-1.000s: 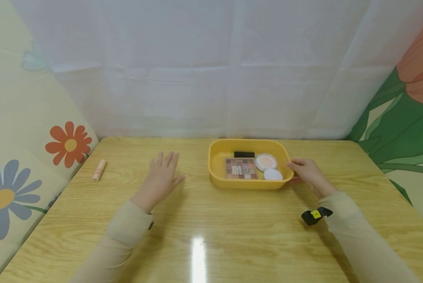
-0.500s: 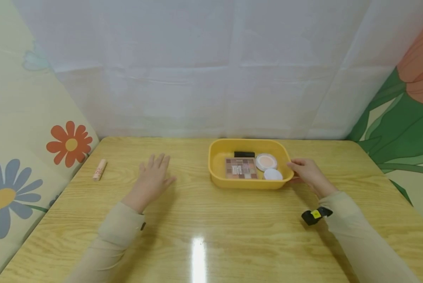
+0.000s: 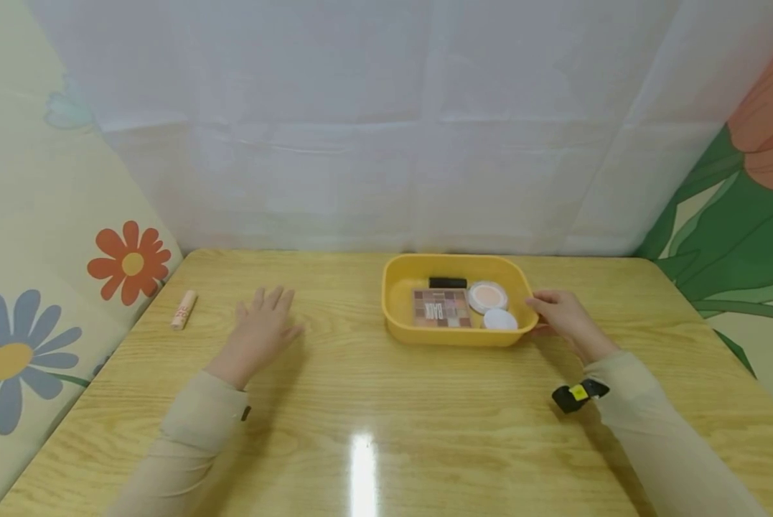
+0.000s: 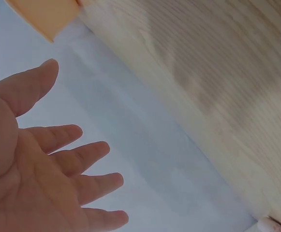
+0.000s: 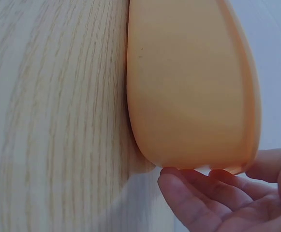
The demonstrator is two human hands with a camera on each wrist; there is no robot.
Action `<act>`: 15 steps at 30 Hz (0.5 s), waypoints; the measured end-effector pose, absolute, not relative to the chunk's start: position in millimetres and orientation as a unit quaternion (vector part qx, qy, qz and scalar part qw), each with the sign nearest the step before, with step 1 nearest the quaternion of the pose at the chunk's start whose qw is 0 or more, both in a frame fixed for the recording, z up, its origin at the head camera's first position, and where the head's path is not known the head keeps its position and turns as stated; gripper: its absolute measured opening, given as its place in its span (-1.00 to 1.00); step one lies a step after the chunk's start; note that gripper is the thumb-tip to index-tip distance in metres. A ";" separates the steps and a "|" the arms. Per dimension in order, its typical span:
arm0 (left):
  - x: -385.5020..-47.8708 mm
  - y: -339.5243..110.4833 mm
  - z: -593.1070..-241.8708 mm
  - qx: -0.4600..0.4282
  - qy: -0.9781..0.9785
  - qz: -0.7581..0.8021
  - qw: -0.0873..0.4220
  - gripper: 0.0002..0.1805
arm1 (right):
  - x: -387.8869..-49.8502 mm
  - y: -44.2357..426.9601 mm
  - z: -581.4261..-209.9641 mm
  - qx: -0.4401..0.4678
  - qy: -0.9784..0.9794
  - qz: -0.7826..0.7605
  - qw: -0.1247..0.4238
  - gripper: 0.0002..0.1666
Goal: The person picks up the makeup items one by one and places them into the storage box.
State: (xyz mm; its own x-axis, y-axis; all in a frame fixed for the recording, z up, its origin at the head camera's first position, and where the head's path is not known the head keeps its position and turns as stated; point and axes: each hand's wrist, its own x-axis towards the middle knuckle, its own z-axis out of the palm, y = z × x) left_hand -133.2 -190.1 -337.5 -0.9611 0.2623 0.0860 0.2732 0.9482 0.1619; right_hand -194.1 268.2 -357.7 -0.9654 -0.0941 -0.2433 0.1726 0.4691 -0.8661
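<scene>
My right hand (image 3: 565, 320) grips the right end of a yellow plastic basket (image 3: 451, 336), thumb at the rim and fingers against the outer wall, as the right wrist view also shows on the basket (image 5: 193, 87). Inside lie an eyeshadow palette (image 3: 441, 309), a black tube (image 3: 447, 283), a round compact (image 3: 487, 296) and a white round puff or lid (image 3: 499, 319). My left hand (image 3: 257, 334) hovers over the table with fingers spread and nothing in it; the left wrist view shows its bare palm (image 4: 38, 169). To its left lies a pale pink lipstick-like tube (image 3: 184, 310).
The wooden table (image 3: 386, 402) ends at a white cloth backdrop (image 3: 296, 143) right behind the basket. Flower-printed panels stand along the left (image 3: 31, 215) and right sides. Glare marks the table's front middle.
My left hand has moved left, away from the basket and closer to the pale pink tube, fingers still spread. My right hand and the basket have stayed in place.
</scene>
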 end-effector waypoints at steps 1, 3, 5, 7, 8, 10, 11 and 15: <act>-133.0 -191.6 -337.6 -0.135 -0.987 -0.087 0.030 -0.33 | -193.8 268.1 -357.4 0.023 0.847 -0.515 0.130 -0.37; -132.8 -194.9 -338.3 -0.134 -0.987 -0.086 0.028 -0.33 | -193.6 268.1 -357.3 0.023 0.847 -0.515 0.129 -0.37; -133.1 -198.0 -338.8 -0.132 -0.987 -0.085 0.024 -0.33 | -193.2 268.2 -357.0 0.023 0.846 -0.516 0.129 -0.37; -133.5 -200.7 -339.3 -0.128 -0.988 -0.084 0.020 -0.33 | -193.2 268.3 -356.9 0.022 0.846 -0.516 0.129 -0.38; -133.6 -201.7 -339.4 -0.127 -0.988 -0.083 0.018 -0.33 | -193.3 268.4 -357.0 0.022 0.846 -0.517 0.129 -0.38; -134.0 -203.4 -339.6 -0.122 -0.989 -0.085 0.014 -0.33 | -193.6 268.3 -357.1 0.023 0.846 -0.517 0.129 -0.37; -134.1 -204.1 -339.7 -0.121 -0.989 -0.085 0.012 -0.33 | -193.6 268.0 -356.9 0.023 0.846 -0.517 0.130 -0.37; -134.6 -206.7 -340.8 -0.119 -0.989 -0.083 0.014 -0.33 | -193.8 267.2 -356.6 0.029 0.850 -0.510 0.133 -0.36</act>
